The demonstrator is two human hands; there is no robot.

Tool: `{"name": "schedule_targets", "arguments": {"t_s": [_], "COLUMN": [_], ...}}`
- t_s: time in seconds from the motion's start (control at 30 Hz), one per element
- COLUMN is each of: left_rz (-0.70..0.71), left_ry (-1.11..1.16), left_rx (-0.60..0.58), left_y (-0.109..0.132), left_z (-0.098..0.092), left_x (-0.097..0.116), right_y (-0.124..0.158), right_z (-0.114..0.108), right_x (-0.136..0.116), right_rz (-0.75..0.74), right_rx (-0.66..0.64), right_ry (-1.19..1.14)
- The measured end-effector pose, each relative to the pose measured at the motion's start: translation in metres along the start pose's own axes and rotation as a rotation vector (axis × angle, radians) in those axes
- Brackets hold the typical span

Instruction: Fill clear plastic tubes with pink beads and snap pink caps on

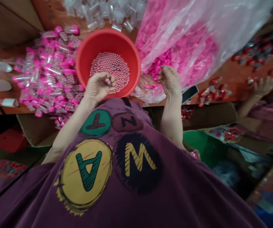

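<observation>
My left hand (100,85) is curled over the near part of a red bowl (79,60), with pinkish beads showing between its closed fingers. Small pink beads (110,63) cover the bowl's bottom, with a few bluish bits among them. My right hand (171,80) is beside the mouth of a clear plastic bag (231,19) full of bright pink caps (198,50). Its fingers are bent and drawn together; whatever they may hold is hidden. To the left of the bowl lies a heap of clear vials with pink caps (53,69), many filled with pink beads.
Open clear vials (112,12) lie behind the bowl. A dark phone (190,94) sits right of my right wrist. Small red packed items (213,91) lie farther right, near another person's hand (263,86). Cardboard boxes (36,128) stand below the table's edge.
</observation>
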State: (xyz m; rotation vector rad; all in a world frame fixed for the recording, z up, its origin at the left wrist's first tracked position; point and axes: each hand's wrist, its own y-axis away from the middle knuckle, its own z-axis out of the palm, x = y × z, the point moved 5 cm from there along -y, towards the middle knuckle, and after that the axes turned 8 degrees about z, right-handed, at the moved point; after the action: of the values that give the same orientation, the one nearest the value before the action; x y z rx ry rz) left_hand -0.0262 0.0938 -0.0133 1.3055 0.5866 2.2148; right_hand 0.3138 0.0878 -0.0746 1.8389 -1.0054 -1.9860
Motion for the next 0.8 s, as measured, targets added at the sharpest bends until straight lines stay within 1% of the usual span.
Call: {"name": "schedule_targets", "arguments": {"t_s": [0.03,0.07,0.1,0.13,0.17,0.23,0.33,0.4,0.43,0.5,0.57,0.6,0.67,0.73,0.8], "left_rz": [0.013,0.022,0.023,0.016,-0.001,-0.045,-0.072,-0.056,-0.048,-0.033,-0.017,-0.006,0.01,0.02,0.032], "left_ry": [-0.023,-0.049,-0.071,-0.087,-0.097,-0.107,-0.133,-0.144,-0.145,-0.139,-0.123,-0.115,-0.107,-0.097,-0.064], "left_rx": [0.026,0.048,0.063,0.069,0.065,0.05,0.06,0.091,0.102,0.115,0.117,0.118,0.118,0.107,0.073], "left_y": [-0.002,-0.003,-0.004,-0.005,-0.005,-0.003,0.003,0.006,0.008,0.011,0.014,0.015,0.016,0.015,0.013], "left_z": [-0.006,-0.011,-0.015,-0.017,-0.018,-0.018,-0.017,-0.016,-0.016,-0.015,-0.013,-0.012,-0.01,-0.008,-0.004], "left_x": [0.0,-0.003,-0.007,-0.012,-0.017,-0.025,-0.026,-0.021,-0.018,-0.011,-0.005,-0.002,0.003,0.005,0.005], "right_y": [-0.007,-0.013,-0.018,-0.021,-0.025,-0.028,-0.026,-0.02,-0.016,-0.01,-0.011,-0.013,-0.021,-0.028,-0.031], "right_z": [-0.026,-0.045,-0.058,-0.064,-0.063,-0.049,-0.009,0.012,0.018,0.023,0.022,0.02,0.01,0.0,-0.001], "right_x": [0.008,0.016,0.025,0.034,0.043,0.056,0.07,0.078,0.081,0.084,0.086,0.085,0.079,0.073,0.065], "right_rz": [0.046,0.08,0.111,0.133,0.134,0.092,0.01,0.006,0.013,0.015,-0.026,-0.069,-0.163,-0.208,-0.205], "right_rx": [0.142,0.225,0.284,0.317,0.329,0.321,0.209,0.162,0.156,0.151,0.141,0.154,0.217,0.264,0.214], "right_ry": [0.043,0.073,0.105,0.125,0.151,0.313,0.814,1.099,1.183,1.258,1.211,1.135,0.884,0.557,0.266]}}
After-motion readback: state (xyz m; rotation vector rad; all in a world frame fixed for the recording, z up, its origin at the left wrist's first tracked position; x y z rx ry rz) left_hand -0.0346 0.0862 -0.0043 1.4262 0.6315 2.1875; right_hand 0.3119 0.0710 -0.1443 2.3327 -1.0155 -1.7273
